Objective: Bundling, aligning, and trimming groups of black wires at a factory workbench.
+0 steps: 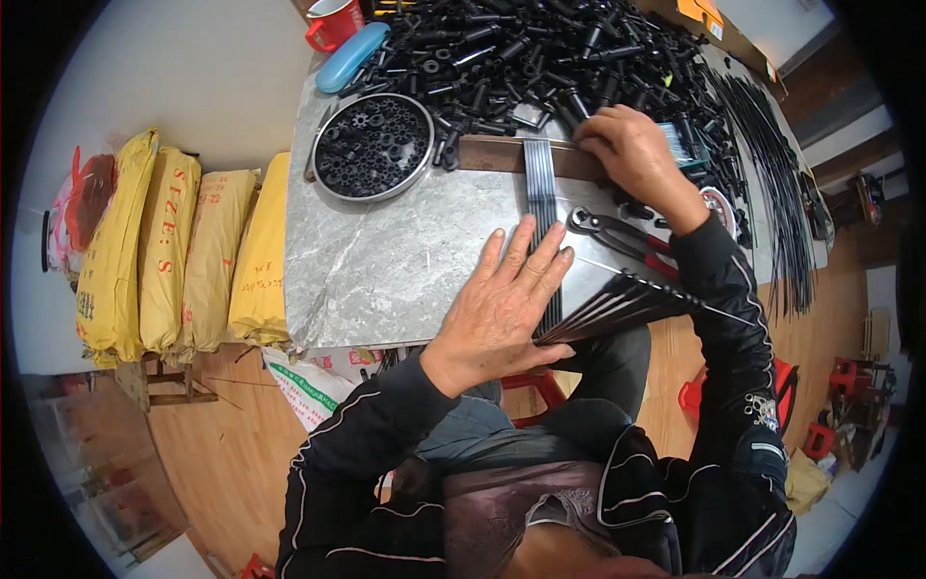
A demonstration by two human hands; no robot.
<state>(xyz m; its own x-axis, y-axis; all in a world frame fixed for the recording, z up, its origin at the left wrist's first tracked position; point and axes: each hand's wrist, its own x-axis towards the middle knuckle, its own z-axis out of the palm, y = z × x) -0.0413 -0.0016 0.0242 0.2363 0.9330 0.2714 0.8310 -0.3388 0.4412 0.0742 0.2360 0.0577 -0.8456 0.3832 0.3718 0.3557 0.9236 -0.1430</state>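
My left hand (506,294) lies flat with fingers spread, its fingertips on a row of thin rods (541,179) laid side by side on the grey table. The rods are silvery at the far end and dark nearer me. My right hand (632,154) has its fingers curled together at the near edge of a heap of black plastic tube-like parts (482,58); whatever they hold is hidden. Between the hands rest pincers (617,234) with red handles. A fan of black rods (617,307) extends past the table's front edge beside my left hand.
A brown strip (490,152) borders the heap. To the left stands a round metal dish (371,199) of small black toothed rings, with a blue case (352,58) and red mug (338,27) behind it. Long black rods (767,164) cover the right edge. Yellow sacks (169,251) stand left.
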